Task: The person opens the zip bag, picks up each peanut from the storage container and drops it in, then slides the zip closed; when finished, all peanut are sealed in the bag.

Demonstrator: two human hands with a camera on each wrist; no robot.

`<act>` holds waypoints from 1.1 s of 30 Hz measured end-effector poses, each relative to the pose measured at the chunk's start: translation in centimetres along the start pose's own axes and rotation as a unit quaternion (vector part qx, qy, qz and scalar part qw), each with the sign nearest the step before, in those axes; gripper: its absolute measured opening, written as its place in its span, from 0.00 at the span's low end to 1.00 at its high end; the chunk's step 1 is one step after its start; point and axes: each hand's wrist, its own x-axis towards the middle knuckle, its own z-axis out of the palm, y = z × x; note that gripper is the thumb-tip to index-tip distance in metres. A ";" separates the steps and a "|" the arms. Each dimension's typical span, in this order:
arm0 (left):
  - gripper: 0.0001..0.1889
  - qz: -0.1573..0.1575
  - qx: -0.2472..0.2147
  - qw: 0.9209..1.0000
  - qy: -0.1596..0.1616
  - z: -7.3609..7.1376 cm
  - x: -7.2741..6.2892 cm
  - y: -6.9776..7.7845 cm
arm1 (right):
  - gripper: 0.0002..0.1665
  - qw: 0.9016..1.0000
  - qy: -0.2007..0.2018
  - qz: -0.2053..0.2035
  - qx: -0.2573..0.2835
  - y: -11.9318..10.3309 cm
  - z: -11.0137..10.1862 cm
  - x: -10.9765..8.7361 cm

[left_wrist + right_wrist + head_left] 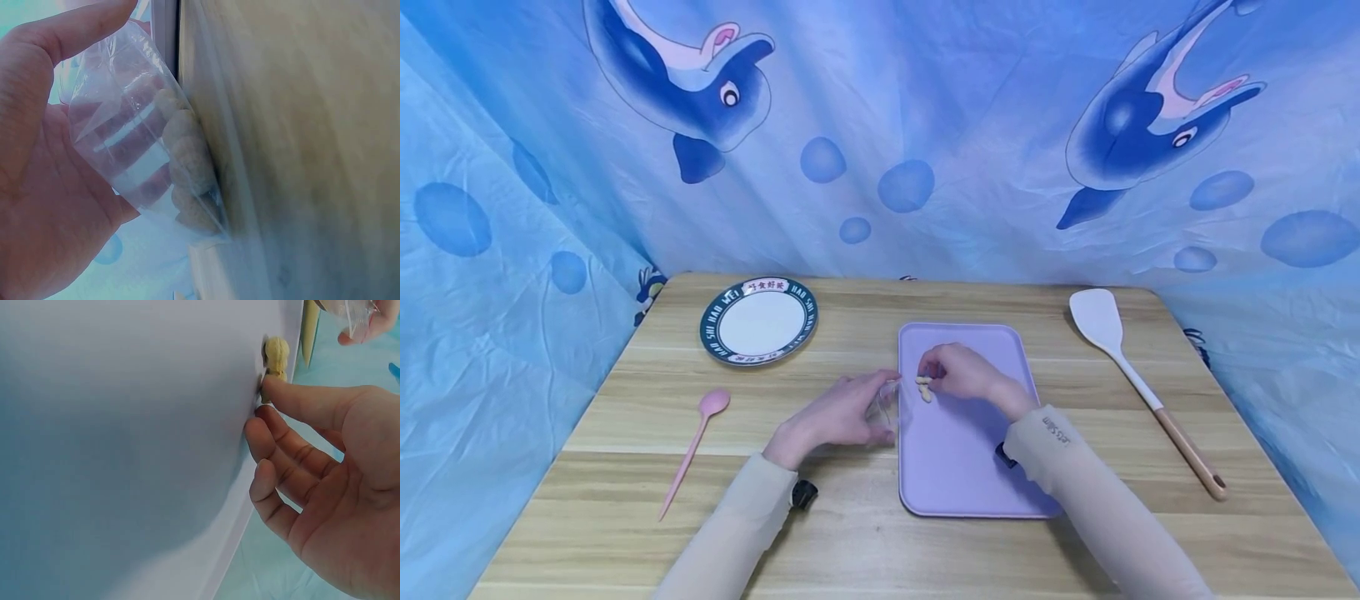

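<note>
In the head view my left hand (838, 412) holds a clear plastic bag (886, 408) at the left edge of a purple tray (973, 475). Several peanuts (190, 159) lie along the lower side of that bag in the left wrist view, and fingers show through the plastic. My right hand (966, 372) is over the tray, with thumb and fingertips pinching a peanut (922, 380) at the tray surface. Against it lies another peanut (277, 353), seen in the right wrist view. The fingertips partly hide the pinched one.
A round plate with a dark green rim (709, 327) stands at the back left of the wooden table (850, 542). A pink spoon (694, 446) lies at the left. On the right is a white spatula (1101, 321) with a wooden handle. A blue dolphin-print curtain (865, 108) hangs behind.
</note>
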 end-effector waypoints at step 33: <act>0.47 -0.007 -0.012 1.000 -0.007 0.0 -0.1 0.1 | 0.11 0.998 0.057 0.000 0.000 -1.8 -1.3 -1.4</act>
